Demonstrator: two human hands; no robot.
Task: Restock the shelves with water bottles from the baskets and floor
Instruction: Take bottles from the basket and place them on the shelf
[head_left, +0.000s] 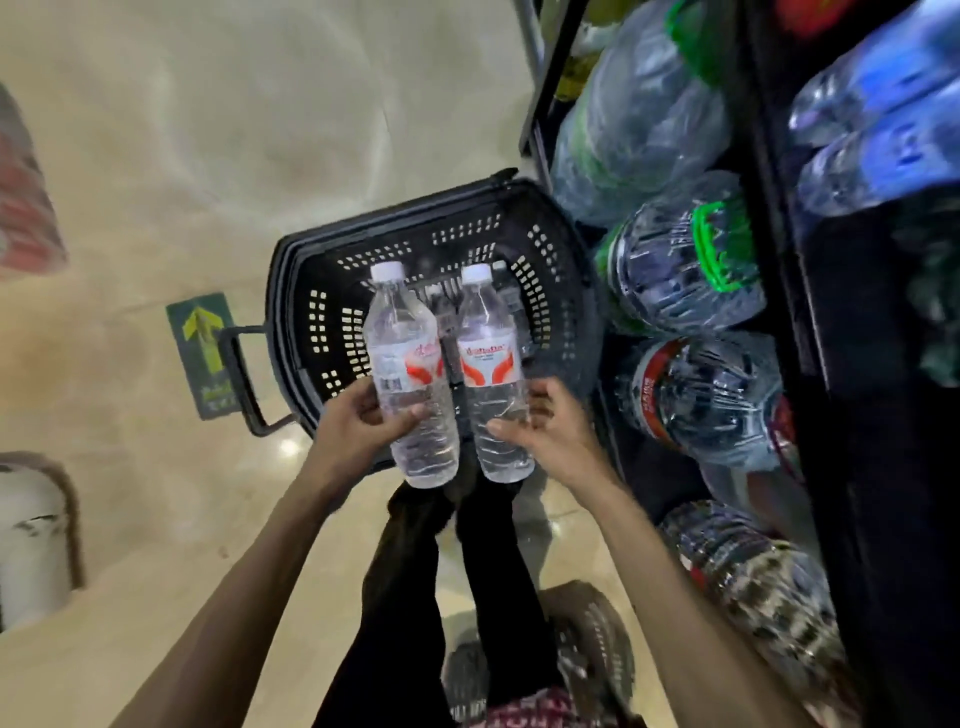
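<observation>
A glossy beige tiled floor (208, 156) fills the left half of the view. At its far left edge are a blurred red shape (21, 208) and, lower down, a white rounded object (31, 540), both too smeared to identify. Further right, a green floor sticker (200, 348) with a yellow arrow lies flat on the tiles, just beside the handle (241, 382) of a black perforated basket (311, 270) that stands on the floor. A few small capped bottles (444, 306) show on the basket's bottom. Above the basket, the left hand (358, 423) has its fingers wrapped round the lower half of a clear water bottle (408, 364) with a white cap and red-and-white label. The right hand (553, 434) grips a matching second bottle (491, 364) the same way. The two bottles are held side by side, caps pointing away from the person. Below the hands are legs in dark trousers, with another dark basket (597, 639) on the floor behind them. At the right, a black shelf unit (774, 208) holds large green-handled jugs (675, 270), red-labelled jugs (696, 400) and, a level higher, blue-labelled bottles (883, 156).
</observation>
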